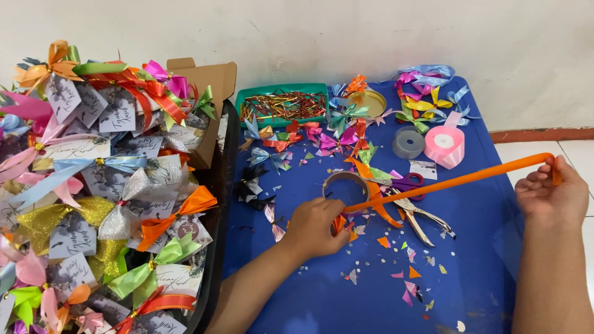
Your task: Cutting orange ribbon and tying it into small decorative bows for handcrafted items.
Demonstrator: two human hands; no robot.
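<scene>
An orange ribbon (458, 181) is stretched taut above the blue surface (482, 247), running from near the middle of the surface out past its right edge. One end is pinched in the left hand (317, 227), whose fingers are closed on it just beside a nearly spent ribbon spool (346, 183) lying on the surface. The other end is gripped by the right hand (549, 193), its fingers curled tight around the ribbon beyond the right edge.

Below the stretched ribbon, a metal hole punch (424, 221) lies on the surface, and purple-handled scissors (405, 182) rest just beside the spool. Small coloured ribbon scraps (408, 272) are scattered toward the near edge. Closer to the far right corner, a pink ribbon roll (444, 146) stands next to a grey roll (408, 142). Loose finished bows (334, 139) in many colours are spread along the far side, with more looped ribbon pieces (427, 102) in the far right corner. A green tray (281, 90) of thin metallic twist ties sits at the far edge, and a round gold lid (369, 102) is seen just beside it.

Off the left edge of the surface, a black bin (216, 247) is heaped with bows tied to printed cards (117, 117), and a brown cardboard box (210, 80) rises behind the heap.
</scene>
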